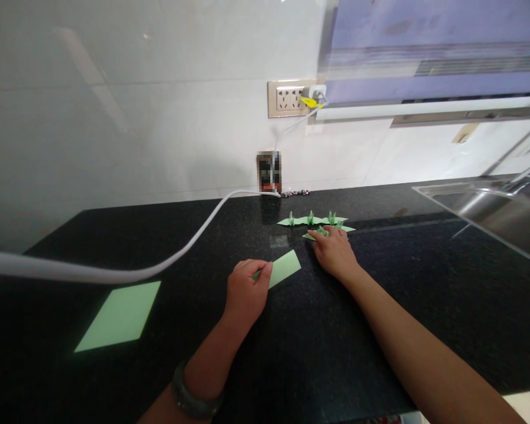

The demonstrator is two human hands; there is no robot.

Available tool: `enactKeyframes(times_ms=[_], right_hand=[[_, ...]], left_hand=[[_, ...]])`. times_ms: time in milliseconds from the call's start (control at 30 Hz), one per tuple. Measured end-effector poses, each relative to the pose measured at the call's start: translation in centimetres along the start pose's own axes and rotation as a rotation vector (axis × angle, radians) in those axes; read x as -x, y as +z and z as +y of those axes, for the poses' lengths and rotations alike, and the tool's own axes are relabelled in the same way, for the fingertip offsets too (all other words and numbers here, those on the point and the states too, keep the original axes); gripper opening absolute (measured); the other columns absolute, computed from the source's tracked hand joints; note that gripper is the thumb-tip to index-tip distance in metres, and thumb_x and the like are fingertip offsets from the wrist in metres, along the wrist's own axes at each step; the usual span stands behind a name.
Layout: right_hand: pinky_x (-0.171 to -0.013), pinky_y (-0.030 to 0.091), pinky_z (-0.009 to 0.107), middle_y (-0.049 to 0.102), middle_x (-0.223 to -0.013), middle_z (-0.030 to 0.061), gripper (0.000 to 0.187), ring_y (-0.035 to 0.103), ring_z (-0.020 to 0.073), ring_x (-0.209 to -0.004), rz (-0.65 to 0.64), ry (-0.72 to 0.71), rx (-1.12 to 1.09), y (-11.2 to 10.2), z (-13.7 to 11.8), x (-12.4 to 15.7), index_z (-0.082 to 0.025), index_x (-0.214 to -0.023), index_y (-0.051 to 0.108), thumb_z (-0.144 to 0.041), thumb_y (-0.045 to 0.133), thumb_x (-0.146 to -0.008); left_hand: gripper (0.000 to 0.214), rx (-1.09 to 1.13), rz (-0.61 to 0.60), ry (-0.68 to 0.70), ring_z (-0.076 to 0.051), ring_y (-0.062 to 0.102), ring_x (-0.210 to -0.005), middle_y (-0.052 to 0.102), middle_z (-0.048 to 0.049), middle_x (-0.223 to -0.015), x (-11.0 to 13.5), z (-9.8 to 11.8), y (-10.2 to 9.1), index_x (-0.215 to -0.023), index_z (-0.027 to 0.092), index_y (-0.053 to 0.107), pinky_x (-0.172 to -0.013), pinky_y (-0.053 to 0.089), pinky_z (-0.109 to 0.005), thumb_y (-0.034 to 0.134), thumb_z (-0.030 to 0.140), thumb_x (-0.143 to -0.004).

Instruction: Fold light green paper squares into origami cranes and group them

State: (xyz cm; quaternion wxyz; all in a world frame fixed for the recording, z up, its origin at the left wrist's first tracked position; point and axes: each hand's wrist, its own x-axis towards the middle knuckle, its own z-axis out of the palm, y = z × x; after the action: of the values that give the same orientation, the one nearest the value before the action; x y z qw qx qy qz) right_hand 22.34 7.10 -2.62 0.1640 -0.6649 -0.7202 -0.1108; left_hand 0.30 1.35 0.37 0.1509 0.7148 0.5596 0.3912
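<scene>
My left hand (249, 291) is closed on a light green paper strip (286, 268), pinched at one end between thumb and fingers just over the dark counter. Farther right, my right hand (334, 252) rests on folded green paper cranes, its fingers over the front row. Part of one front crane (347, 228) shows past the fingertips; the rest is covered. Whether these fingers grip a crane or only touch it I cannot tell. Behind them stands another row of green paper cranes (311, 220). To the left lies a flat stack or sheet of green paper (120, 317).
A white cable (198, 232) crosses the counter (168, 377) from the left to a blurred upright device (269, 171) against the wall. It runs on to a wall socket (288, 99). A steel sink (503, 215) is set into the counter at the right.
</scene>
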Motion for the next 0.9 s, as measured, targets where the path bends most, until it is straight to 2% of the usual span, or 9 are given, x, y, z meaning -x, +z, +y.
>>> enactKeyframes(times_ms=[167,300,400,500,700,900], right_hand=[[-0.086,0.03,0.039,0.05,-0.106,0.0121,0.028,0.043,0.0256,-0.099,0.123,0.004,-0.1,-0.5,0.5,-0.3,-0.019,-0.102,0.058,-0.027,0.045,-0.079],[-0.08,0.036,0.035,0.055,-0.092,0.0128,0.029,0.048,0.0243,-0.089,0.22,0.14,-0.171,-0.6,1.5,-0.6,-0.012,-0.097,0.055,-0.03,0.05,-0.075],[-0.073,0.039,0.03,0.059,-0.084,0.01,0.029,0.053,0.0211,-0.08,0.1,0.262,-0.179,-0.3,2.0,-0.7,-0.013,-0.095,0.055,-0.034,0.048,-0.076],[-0.069,0.039,0.027,0.062,-0.079,0.0078,0.027,0.056,0.0192,-0.076,-0.025,0.3,-0.158,-0.2,1.9,-0.7,-0.016,-0.086,0.06,-0.036,0.044,-0.078],[-0.069,0.039,0.028,0.065,-0.083,0.0093,0.032,0.059,0.021,-0.08,-0.095,0.309,-0.088,-0.8,1.2,-1.7,-0.019,-0.084,0.064,-0.037,0.038,-0.082],[-0.07,0.041,0.035,0.064,-0.087,0.0189,0.038,0.059,0.0281,-0.085,-0.148,0.365,-0.008,-1.5,0.5,-4.7,-0.011,-0.084,0.065,-0.04,0.039,-0.081]], left_hand=[[0.023,0.002,0.002,-0.002,-0.015,0.054,-0.073,0.061,-0.0019,-0.071,-0.1,0.0,0.0,-0.071,0.017,0.061,-0.07,0.041,-0.028,0.046,0.032,-0.079],[0.022,0.006,-0.002,0.001,-0.015,0.054,-0.074,0.062,-0.0022,-0.073,-0.2,-0.1,0.1,-0.072,0.017,0.062,-0.07,0.041,-0.028,0.046,0.032,-0.078],[0.022,-0.003,-0.005,-0.006,-0.015,0.054,-0.074,0.062,-0.0024,-0.073,-0.2,-0.2,0.2,-0.072,0.017,0.062,-0.07,0.041,-0.029,0.046,0.032,-0.078],[0.023,-0.003,-0.008,-0.003,-0.015,0.054,-0.073,0.062,-0.0024,-0.072,-0.2,-0.2,0.2,-0.071,0.018,0.062,-0.07,0.041,-0.029,0.045,0.031,-0.079],[0.021,0.013,-0.007,0.016,-0.015,0.054,-0.074,0.062,-0.0023,-0.073,0.0,0.2,0.1,-0.071,0.018,0.061,-0.071,0.041,-0.029,0.046,0.03,-0.079],[0.022,0.019,-0.022,0.014,-0.016,0.054,-0.074,0.062,-0.0025,-0.073,0.0,0.2,0.0,-0.071,0.018,0.061,-0.07,0.041,-0.029,0.045,0.03,-0.079]])
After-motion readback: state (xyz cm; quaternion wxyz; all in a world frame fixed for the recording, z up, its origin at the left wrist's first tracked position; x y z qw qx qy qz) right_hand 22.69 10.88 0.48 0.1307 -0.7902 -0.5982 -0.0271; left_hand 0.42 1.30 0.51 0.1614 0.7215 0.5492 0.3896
